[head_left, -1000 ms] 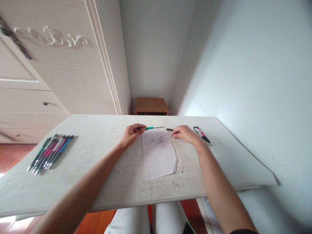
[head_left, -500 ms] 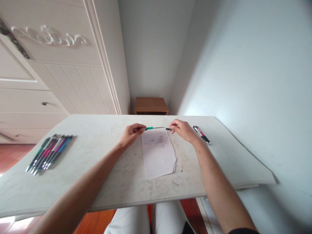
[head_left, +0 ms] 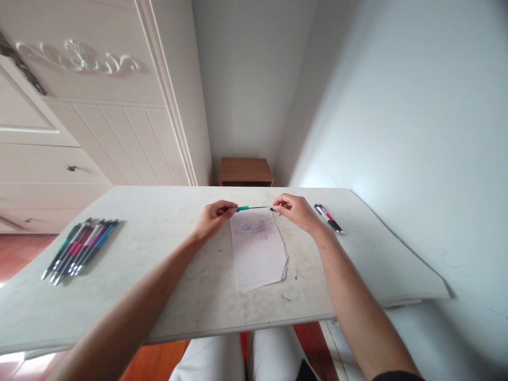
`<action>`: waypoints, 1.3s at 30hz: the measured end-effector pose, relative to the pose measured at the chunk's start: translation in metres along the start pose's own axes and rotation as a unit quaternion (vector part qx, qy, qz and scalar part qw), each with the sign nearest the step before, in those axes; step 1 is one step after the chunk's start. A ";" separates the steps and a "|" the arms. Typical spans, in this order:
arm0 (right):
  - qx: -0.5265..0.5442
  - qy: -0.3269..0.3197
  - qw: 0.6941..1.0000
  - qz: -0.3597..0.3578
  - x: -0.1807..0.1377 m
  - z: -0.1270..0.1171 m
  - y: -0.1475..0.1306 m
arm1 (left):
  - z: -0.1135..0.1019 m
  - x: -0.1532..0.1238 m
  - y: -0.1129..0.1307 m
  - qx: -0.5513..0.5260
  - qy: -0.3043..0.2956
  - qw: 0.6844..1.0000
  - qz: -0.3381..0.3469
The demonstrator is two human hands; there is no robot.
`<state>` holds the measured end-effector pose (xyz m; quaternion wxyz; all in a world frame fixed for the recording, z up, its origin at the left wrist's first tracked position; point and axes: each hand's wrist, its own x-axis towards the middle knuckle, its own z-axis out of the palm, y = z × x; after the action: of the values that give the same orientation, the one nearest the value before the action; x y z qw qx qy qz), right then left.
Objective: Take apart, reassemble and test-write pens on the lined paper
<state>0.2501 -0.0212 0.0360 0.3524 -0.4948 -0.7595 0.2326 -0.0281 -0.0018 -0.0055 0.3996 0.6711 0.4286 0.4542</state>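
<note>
My left hand (head_left: 218,214) is closed around the green barrel of a ballpoint pen (head_left: 242,208). A thin dark refill (head_left: 260,207) sticks out of the barrel toward the right. Just past the refill's tip, my right hand (head_left: 291,207) pinches a small dark piece (head_left: 272,209), perhaps the pen's front part; it is too small to be sure. A narrow gap lies between refill and fingertips. Below both hands is a torn-edged sheet of lined paper (head_left: 260,259) with dark scribbles near its top.
Several coloured pens (head_left: 81,248) lie side by side at the left of the white table (head_left: 170,296). Two more pens (head_left: 329,218) rest right of my right hand. A brown wooden cabinet (head_left: 246,168) stands beyond the far edge, and a wall (head_left: 416,132) borders the right.
My right hand has shifted slightly left, toward the refill tip, and less of the dark piece shows. My left hand and the pen stay in nearly the same place.
</note>
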 end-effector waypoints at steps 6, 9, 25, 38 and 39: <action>0.006 -0.006 1.000 0.002 0.000 0.001 -0.001 | 0.001 -0.001 0.003 -0.006 -0.001 1.000 -0.003; 0.004 -0.009 1.000 -0.005 -0.001 0.002 -0.001 | 0.001 -0.001 0.001 -0.001 -0.001 1.000 -0.001; -0.027 -0.020 0.999 -0.037 0.000 0.014 -0.007 | 0.005 -0.003 0.011 0.011 -0.013 1.000 0.011; -0.026 0.002 0.997 -0.068 0.001 0.026 -0.009 | 0.004 -0.002 0.011 0.025 -0.007 1.000 0.003; -0.024 0.001 0.997 -0.068 0.001 0.027 -0.009 | 0.004 -0.002 0.010 0.019 -0.007 1.000 0.002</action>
<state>0.2240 -0.0239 0.0258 0.3565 -0.4511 -0.7960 0.1892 -0.0227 -0.0077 0.0026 0.3887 0.6830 0.4329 0.4416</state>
